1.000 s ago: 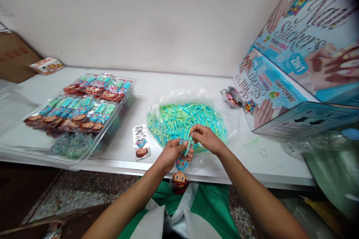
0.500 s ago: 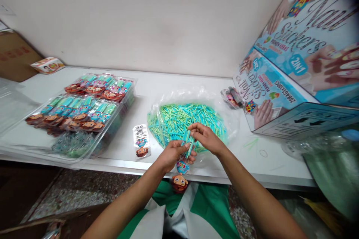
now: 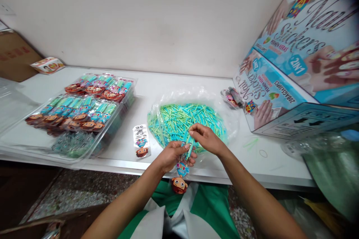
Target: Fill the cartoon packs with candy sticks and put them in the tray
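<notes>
My left hand (image 3: 172,156) is closed around a clear printed pouch (image 3: 180,184), whose cartoon-head end hangs down past the table edge. Thin blue and green sticks (image 3: 189,150) stand in the pouch's upper part. At their top ends the fingers of my right hand (image 3: 206,138) are pinched together on the sticks. Just beyond both hands a heap of loose blue and green sticks (image 3: 185,117) lies on an opened clear plastic bag (image 3: 232,119). To the left of my left hand, a flat pouch (image 3: 141,141) with the same cartoon head rests on the table.
A clear plastic tray (image 3: 92,153) at left carries rows of filled pouches (image 3: 92,114). Printed cartons (image 3: 280,82) stand at right, with small packets (image 3: 231,98) beside them. A plastic bottle (image 3: 297,147) and a rubber band (image 3: 263,153) lie right of the heap.
Both hands stay almost in place. The sticks and the hanging pouch are turned slightly, and the right fingers have shifted a little at the stick tops.
</notes>
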`<state>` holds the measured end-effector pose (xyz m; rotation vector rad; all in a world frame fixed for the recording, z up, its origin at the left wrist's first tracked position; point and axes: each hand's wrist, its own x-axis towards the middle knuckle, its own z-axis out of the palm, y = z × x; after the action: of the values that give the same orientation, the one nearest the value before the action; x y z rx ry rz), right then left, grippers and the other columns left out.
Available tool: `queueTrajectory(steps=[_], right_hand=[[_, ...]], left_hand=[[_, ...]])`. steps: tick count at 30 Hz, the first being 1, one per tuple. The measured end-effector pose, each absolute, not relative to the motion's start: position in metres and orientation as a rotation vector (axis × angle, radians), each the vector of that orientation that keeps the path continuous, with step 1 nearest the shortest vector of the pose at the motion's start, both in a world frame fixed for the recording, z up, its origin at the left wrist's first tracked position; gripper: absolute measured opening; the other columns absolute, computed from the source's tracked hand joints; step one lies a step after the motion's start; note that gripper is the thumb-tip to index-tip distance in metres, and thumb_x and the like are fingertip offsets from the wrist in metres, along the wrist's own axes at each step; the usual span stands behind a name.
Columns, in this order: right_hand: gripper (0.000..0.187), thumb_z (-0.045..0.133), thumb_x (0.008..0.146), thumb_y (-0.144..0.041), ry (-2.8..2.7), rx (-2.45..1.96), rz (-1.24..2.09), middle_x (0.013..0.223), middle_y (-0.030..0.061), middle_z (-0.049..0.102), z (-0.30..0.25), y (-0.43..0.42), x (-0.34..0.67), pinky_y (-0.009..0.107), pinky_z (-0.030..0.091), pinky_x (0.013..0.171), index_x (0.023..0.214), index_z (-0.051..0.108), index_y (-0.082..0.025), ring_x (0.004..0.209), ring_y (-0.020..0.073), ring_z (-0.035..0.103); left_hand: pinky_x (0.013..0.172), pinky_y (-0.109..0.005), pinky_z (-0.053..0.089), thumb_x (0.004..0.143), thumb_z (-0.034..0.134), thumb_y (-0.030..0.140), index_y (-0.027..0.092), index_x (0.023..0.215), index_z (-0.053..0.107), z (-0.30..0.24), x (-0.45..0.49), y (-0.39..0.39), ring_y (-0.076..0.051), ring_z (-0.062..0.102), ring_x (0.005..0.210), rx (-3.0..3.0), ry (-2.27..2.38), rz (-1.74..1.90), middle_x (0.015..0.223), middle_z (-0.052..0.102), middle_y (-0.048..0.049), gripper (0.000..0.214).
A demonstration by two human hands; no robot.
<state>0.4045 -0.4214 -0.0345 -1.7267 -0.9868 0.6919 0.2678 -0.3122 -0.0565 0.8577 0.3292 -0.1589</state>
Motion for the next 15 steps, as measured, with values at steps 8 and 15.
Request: queueTrajectory(steps=[8,15], right_hand=[[0.016,0.051,0.085,-0.033,-1.037,-1.764,0.656,0.075,-0.0015,0.052,-0.031,-0.422,0.4,0.025,0.041,0.064,0.088,0.056,-0.019,0.069,0.0118,0.05],[0.036,0.056,0.083,-0.031,-1.029,-1.712,0.673,0.079,-0.0014,0.055,-0.032,-0.428,0.391,0.028,0.045,0.066,0.116,0.046,-0.022,0.071,0.0128,0.055]], left_hand=[[0.059,-0.031,0.051,0.072,0.069,0.041,0.009,0.087,0.062,-0.061,0.266,-0.312,-0.018,0.064,0.061,0.922,0.332,-0.113,0.076,0.067,-0.0095,0.037],[0.063,-0.029,0.049,0.074,0.065,0.047,0.011,0.087,0.06,-0.055,0.265,-0.303,-0.016,0.063,0.065,1.067,0.37,0.092,0.082,0.067,-0.0076,0.039]])
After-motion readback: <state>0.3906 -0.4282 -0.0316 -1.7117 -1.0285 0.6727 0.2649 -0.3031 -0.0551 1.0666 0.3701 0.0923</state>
